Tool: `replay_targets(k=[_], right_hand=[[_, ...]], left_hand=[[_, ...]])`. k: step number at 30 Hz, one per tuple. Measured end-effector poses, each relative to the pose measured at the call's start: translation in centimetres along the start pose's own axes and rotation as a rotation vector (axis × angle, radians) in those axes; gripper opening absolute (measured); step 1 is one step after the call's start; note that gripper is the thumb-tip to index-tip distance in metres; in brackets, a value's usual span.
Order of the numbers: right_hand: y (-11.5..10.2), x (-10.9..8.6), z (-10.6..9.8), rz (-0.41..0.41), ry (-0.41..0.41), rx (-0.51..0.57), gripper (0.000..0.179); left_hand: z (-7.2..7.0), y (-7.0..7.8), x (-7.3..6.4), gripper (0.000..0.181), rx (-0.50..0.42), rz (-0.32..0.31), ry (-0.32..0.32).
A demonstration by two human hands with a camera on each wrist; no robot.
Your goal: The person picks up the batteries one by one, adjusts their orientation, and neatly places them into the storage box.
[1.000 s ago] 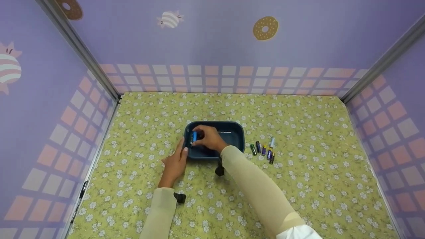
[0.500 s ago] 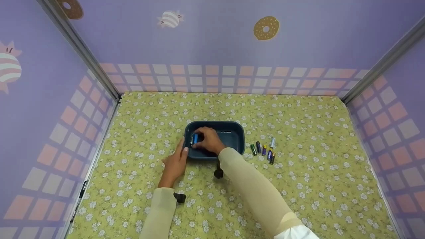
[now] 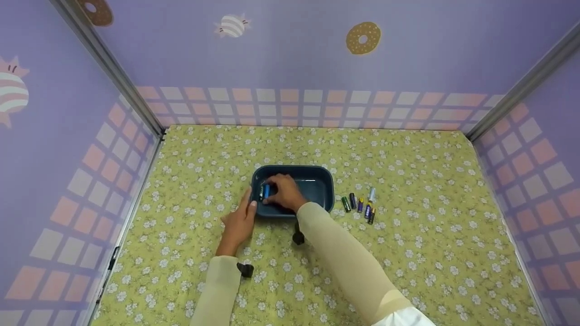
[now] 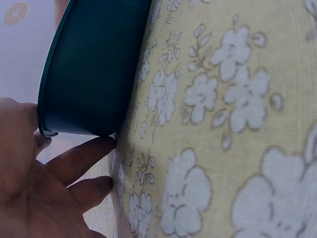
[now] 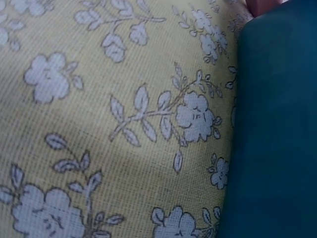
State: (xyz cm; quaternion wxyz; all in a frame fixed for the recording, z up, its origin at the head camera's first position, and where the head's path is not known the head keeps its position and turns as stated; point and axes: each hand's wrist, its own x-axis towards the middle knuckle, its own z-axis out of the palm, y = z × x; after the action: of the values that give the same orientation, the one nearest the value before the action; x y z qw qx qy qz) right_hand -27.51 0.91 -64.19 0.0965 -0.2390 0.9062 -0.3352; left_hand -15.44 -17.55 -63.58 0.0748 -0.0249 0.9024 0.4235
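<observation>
In the head view, a dark blue-green plastic tub stands on the flowered cloth. My right hand reaches into its left part. Thumb and fingers pinch a blue battery standing lengthwise near the left wall. A darker battery lies right beside it, partly hidden. My left hand rests against the tub's left side with its fingers fairly straight. In the left wrist view, the fingers of that hand touch the tub's outer wall near its base. The right wrist view shows only the tub's side and cloth.
Several loose batteries lie to the right of the tub, among them a green battery and a pale battery. Flowered cloth covers the table. Purple patterned walls enclose the back and both sides.
My right hand has lowered the blue battery slightly within the tub, moving a little toward me, then nearly stopped. The left hand and the loose batteries stay put.
</observation>
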Motion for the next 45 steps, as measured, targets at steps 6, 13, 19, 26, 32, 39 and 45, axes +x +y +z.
replay_targets(k=[6,13,19,26,32,39,45], right_hand=[[0.0,0.0,0.1,-0.011,-0.006,-0.042,0.057],[-0.1,-0.1,0.0,0.003,-0.006,-0.036,0.058],[-0.1,-0.1,0.0,0.013,-0.005,-0.037,0.059],[0.0,0.0,0.0,0.029,-0.011,-0.027,0.061],[0.0,-0.2,-0.2,0.015,0.002,0.002,0.062],[0.1,-0.4,-0.8,-0.023,-0.001,0.024,0.061],[-0.1,-0.8,-1.9,-0.001,0.004,0.085,0.056]], left_hand=[[0.1,0.0,0.0,0.068,-0.011,-0.017,-0.011],[0.1,0.2,-0.1,0.067,-0.015,-0.016,-0.006],[0.1,0.2,-0.2,0.065,-0.019,-0.010,0.001],[0.2,0.2,-0.1,0.066,-0.007,-0.004,0.005],[0.2,0.2,-0.1,0.066,-0.013,-0.004,0.006],[0.2,0.2,-0.1,0.066,-0.004,-0.005,0.005],[0.0,0.0,-0.1,0.067,0.009,-0.006,0.007]])
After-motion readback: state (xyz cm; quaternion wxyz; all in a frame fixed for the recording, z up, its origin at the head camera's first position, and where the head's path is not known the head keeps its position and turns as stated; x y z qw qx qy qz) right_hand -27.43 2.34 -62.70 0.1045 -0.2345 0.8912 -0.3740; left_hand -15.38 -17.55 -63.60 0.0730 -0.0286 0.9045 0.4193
